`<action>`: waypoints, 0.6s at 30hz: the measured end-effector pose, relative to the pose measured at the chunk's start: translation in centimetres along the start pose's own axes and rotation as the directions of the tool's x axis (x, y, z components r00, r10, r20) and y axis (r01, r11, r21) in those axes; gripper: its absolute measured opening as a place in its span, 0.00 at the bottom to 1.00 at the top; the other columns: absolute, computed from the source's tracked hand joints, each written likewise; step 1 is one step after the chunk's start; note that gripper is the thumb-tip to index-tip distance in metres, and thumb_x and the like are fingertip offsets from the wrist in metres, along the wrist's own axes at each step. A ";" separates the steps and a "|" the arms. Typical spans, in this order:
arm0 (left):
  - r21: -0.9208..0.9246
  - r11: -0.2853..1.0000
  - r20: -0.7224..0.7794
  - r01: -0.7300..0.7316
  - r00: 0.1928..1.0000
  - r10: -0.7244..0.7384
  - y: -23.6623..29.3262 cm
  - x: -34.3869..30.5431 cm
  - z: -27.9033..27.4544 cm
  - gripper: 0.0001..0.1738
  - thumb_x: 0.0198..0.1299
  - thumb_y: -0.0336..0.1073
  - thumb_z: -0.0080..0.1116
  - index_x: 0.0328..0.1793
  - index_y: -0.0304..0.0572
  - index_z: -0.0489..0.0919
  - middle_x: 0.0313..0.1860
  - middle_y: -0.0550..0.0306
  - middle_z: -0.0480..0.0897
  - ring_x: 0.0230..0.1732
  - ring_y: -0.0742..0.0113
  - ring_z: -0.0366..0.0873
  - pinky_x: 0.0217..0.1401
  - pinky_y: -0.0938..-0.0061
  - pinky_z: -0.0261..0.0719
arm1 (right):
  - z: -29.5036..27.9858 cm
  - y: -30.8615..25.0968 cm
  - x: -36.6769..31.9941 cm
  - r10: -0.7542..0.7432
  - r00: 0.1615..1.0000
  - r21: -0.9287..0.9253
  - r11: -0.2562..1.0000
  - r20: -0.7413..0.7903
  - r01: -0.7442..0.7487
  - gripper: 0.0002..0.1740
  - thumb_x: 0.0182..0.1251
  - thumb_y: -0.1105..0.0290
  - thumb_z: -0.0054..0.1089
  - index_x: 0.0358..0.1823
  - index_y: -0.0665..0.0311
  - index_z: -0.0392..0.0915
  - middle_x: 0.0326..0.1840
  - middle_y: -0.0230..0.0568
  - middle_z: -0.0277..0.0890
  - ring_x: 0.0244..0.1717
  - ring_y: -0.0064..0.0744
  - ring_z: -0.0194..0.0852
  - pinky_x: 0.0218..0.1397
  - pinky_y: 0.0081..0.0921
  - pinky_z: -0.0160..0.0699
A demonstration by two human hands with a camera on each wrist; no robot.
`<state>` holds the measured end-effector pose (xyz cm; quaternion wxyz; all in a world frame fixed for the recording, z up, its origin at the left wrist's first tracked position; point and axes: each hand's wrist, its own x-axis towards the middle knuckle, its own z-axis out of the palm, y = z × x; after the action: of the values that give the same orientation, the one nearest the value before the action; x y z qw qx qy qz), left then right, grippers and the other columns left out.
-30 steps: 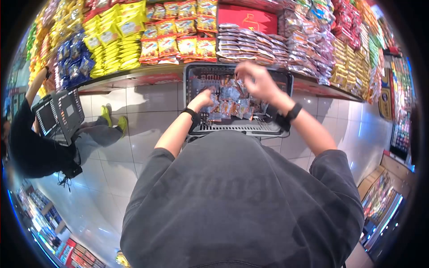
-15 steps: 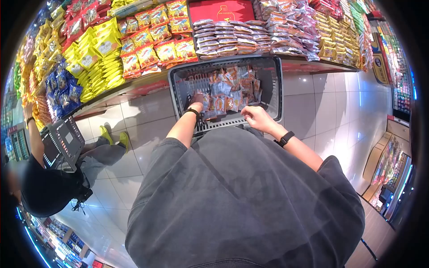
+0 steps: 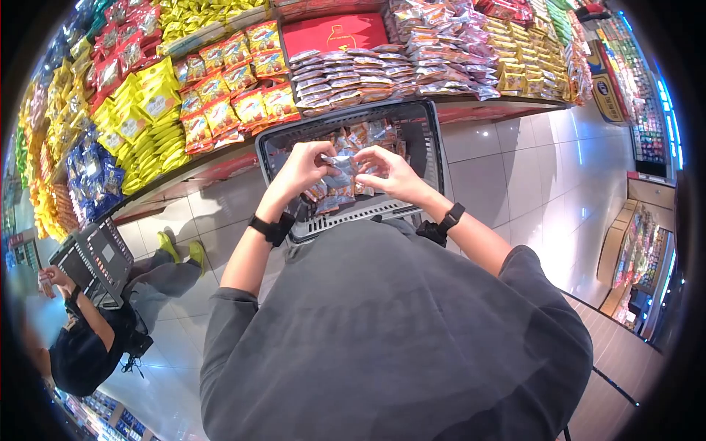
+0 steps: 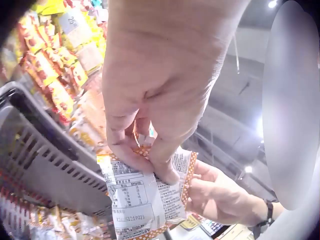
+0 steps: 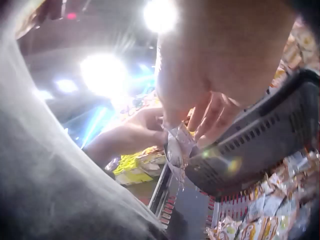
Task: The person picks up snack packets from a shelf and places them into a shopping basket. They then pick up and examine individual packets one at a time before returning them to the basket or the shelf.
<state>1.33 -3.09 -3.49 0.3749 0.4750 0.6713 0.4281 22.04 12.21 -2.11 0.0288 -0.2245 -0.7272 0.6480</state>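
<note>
Over the shopping basket (image 3: 421, 140), both hands meet at one small snack packet (image 3: 341, 163). My left hand (image 3: 305, 167) pinches it between thumb and fingers along one edge. From the other side, my right hand (image 3: 395, 175) pinches the opposite edge with curled fingers. In the left wrist view the packet (image 4: 137, 200) shows a white back with a printed table, a date code and an orange dotted border. The right wrist view shows it as a crinkled, shiny packet (image 5: 177, 149) between the two hands. Similar packets (image 3: 332, 200) lie in the basket below.
Behind the basket runs a shelf of snack bags: yellow bags (image 3: 151, 106), red-orange bags (image 3: 220, 114) and stacked silvery packets (image 3: 353, 77). At the left another person (image 3: 81, 345) is beside a second dark basket (image 3: 95, 257). Tiled floor (image 3: 529, 165) extends to the right.
My left hand has risen from the basket's left side with a packet. My right hand went from above the basket to its near rim, then to the packet. The head view has shifted right.
</note>
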 end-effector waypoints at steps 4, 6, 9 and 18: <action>-0.014 0.983 -0.067 -0.185 0.981 0.184 3.6 0.6 -1.0 0.16 0.49 0.16 0.72 0.45 0.33 0.83 0.41 0.58 0.86 0.38 0.77 0.83 0.40 0.78 0.82 | -0.4 -2.4 0.1 -0.313 0.943 -0.199 0.937 -0.114 0.287 0.10 0.65 0.80 0.69 0.47 0.68 0.84 0.42 0.39 0.87 0.43 0.29 0.86 0.51 0.27 0.83; -0.183 0.975 -0.101 -0.122 0.989 0.105 4.4 1.1 -1.5 0.23 0.57 0.15 0.69 0.59 0.36 0.81 0.48 0.61 0.85 0.43 0.79 0.81 0.46 0.82 0.83 | -0.8 -3.9 -0.5 -0.341 0.916 -0.265 0.922 -0.213 0.282 0.11 0.58 0.83 0.70 0.43 0.69 0.84 0.43 0.43 0.87 0.44 0.35 0.86 0.49 0.31 0.84; -0.427 0.893 -0.262 -0.141 0.965 0.027 3.7 2.1 -1.4 0.20 0.63 0.17 0.66 0.61 0.36 0.80 0.41 0.65 0.84 0.39 0.80 0.79 0.45 0.82 0.80 | -2.1 -6.6 -1.8 -0.741 0.634 -0.703 0.572 -0.222 0.423 0.16 0.49 0.84 0.73 0.41 0.67 0.84 0.43 0.44 0.86 0.44 0.47 0.83 0.47 0.37 0.83; -0.882 0.470 0.013 0.025 1.000 -0.028 3.9 4.4 4.4 0.20 0.79 0.46 0.47 0.60 0.40 0.81 0.41 0.64 0.84 0.42 0.75 0.80 0.45 0.81 0.75 | -3.2 -8.4 -3.4 -0.837 0.543 -0.840 0.249 0.064 0.483 0.19 0.49 0.78 0.75 0.45 0.69 0.86 0.46 0.41 0.81 0.44 0.43 0.79 0.46 0.37 0.82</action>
<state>5.38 2.78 -1.86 0.5713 0.2034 0.3630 0.7074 23.69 13.42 7.26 0.3527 -0.0018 -0.9280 0.1203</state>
